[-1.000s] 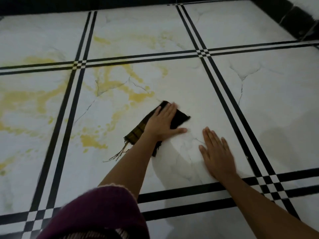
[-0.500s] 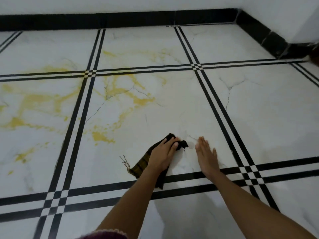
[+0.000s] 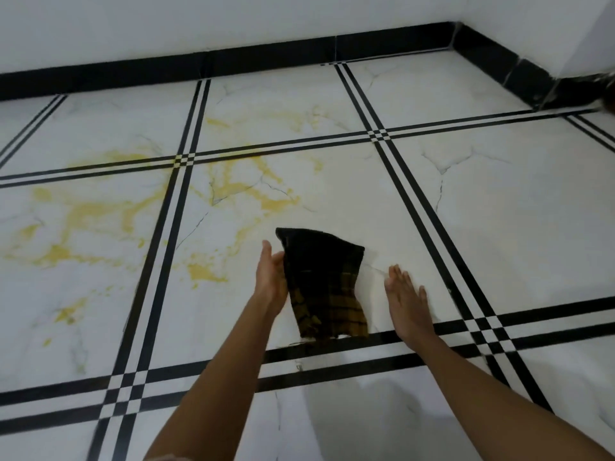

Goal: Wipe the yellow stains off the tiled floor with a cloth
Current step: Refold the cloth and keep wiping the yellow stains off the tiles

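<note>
— What's new with the cloth (image 3: 324, 281)?

— A second ago the left hand (image 3: 271, 281) pressed it flat on the tile, right by the nearest stains (image 3: 276, 202). Then it dragged it back toward the body. Now it grips the cloth by one edge and holds it up, opened out, between the two hands. I can't tell whether the fringe touches the floor (image 3: 499, 227).

— And the right hand (image 3: 407, 301)?

— It stays flat on the tile with straight fingers, holding nothing, just beside the cloth.

— So is the wiping done?

— No. Yellow streaks still cover the tiles ahead and to the left; the patch under the hands looks clean. My guess is that the cloth is being shaken out or turned to a fresh face before another pass.

— Next move?

— Probably lay it down on the nearest streak and press again.
</note>
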